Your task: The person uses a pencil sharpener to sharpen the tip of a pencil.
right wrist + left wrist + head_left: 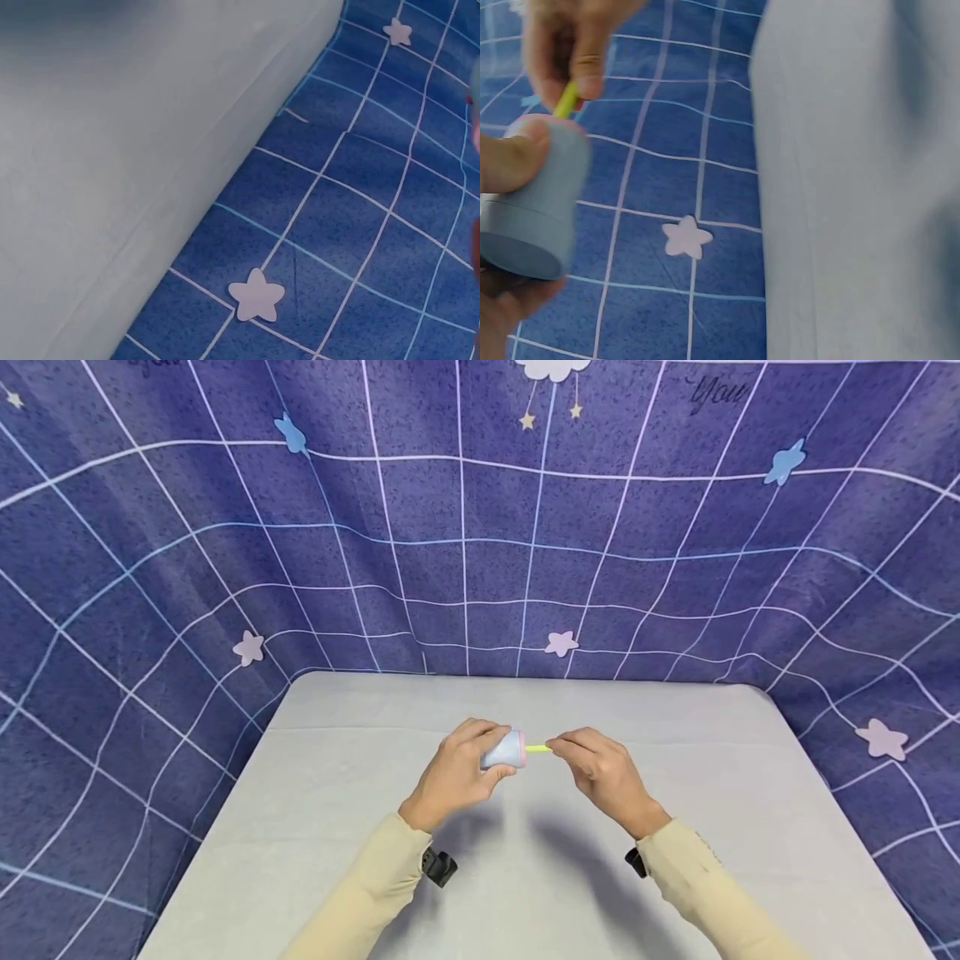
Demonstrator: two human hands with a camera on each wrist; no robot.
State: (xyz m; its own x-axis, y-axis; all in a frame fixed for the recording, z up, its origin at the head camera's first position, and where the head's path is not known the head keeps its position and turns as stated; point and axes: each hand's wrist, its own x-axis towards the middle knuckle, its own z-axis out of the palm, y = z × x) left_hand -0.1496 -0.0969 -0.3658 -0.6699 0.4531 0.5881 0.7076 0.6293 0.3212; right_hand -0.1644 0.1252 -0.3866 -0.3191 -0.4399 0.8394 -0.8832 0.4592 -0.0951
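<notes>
My left hand grips a pale blue, slightly waisted cylinder, fingers over the top and thumb beneath. A pink rim rings the cylinder's right end, and it lies sideways in the head view. From that pink end a thin bright yellow stick sticks out. Fingertips of my right hand pinch the stick's outer end. In the left wrist view the cylinder shows its flat base, and the yellow stick runs from its pink end up to the right fingers. Both hands are held above the table.
A table under a white cloth spreads below the hands, which cast shadows on it. Behind and on both sides hangs a purple-blue curtain with a grid and star pattern. Each wrist wears a small black camera.
</notes>
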